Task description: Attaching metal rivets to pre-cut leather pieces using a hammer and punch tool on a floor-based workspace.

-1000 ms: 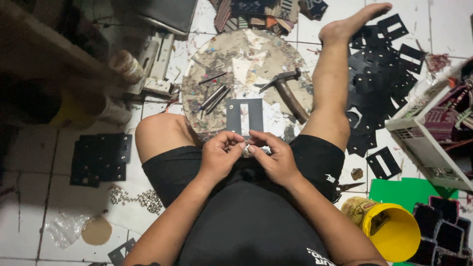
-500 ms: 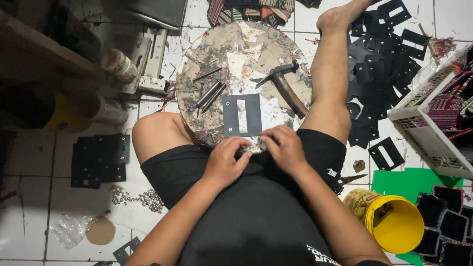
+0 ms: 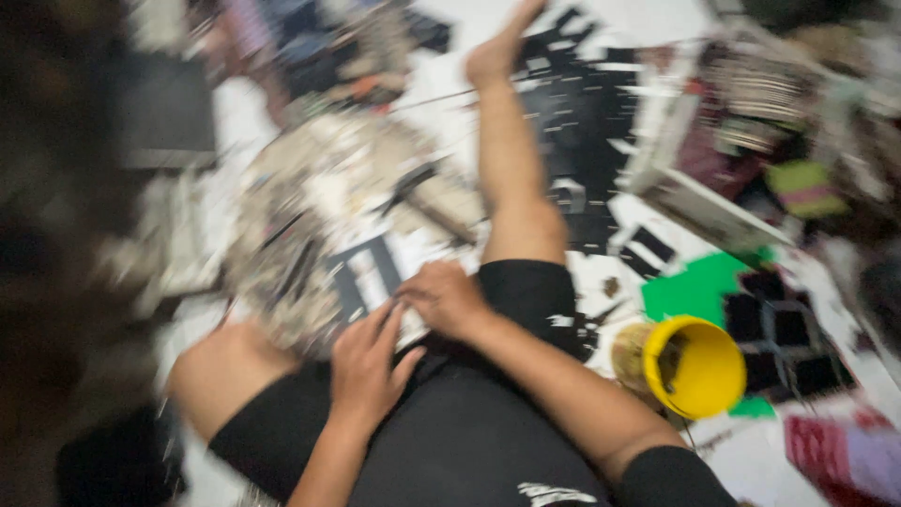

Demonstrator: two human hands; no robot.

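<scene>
Two bare hands meet at the near edge of a round, worn, pale work block, and the whole view is smeared by motion, so fine detail is lost. Nearest are the person's black shorts and a black shirt hem. The left hand [image 3: 368, 368] lies palm down on the lap, fingers stretched forward and loose; whether anything sits under them I cannot tell. The right hand [image 3: 446, 299] is curled just beside it, fingertips at the lower edge of a flat dark rectangular plate with a pale slot [image 3: 366, 272]; its grip is too blurred to judge. That plate lies on the near part of the round work block [image 3: 310, 216], whose top looks scuffed and littered with pale scraps.

To the right of the lap, on the white tiled floor [image 3: 741, 451], stands a glossy yellow plastic bucket [image 3: 699, 366], tipped toward the camera, next to a flat bright green sheet [image 3: 699, 286] and a few dark square pieces [image 3: 784, 329].

Further off, a hammer with a dark head and brown wooden handle [image 3: 436, 192] rests on the block. The bare right leg [image 3: 511, 160] stretches away across the floor, and beside it lies a spread of thin black flat cut-outs [image 3: 587, 122]. A white tray-like box [image 3: 704, 202] sits beyond the green sheet.
</scene>
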